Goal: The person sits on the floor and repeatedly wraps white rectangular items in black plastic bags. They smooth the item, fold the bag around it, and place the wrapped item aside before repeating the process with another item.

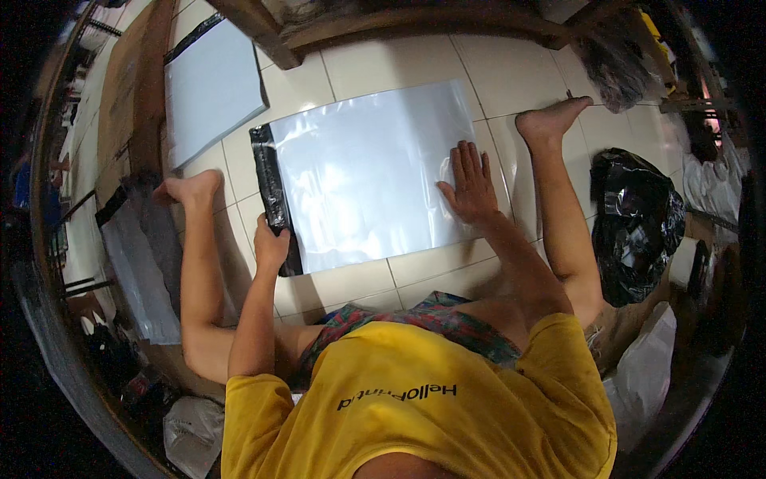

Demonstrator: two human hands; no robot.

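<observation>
A pale, glossy plastic mailing bag lies flat on the tiled floor between my legs, perhaps with others under it. Along its left side runs a black strip. Near the lower end of that strip, my left hand grips the edge, thumb on top and the other fingers partly hidden. My right hand rests palm down near the bag's right edge, fingers stretched out and holding nothing.
A stack of similar pale bags lies at the far left, next to a brown cardboard piece. More bags lie outside my left leg. A crumpled black plastic bag sits right of my right leg. Wooden furniture bounds the far side.
</observation>
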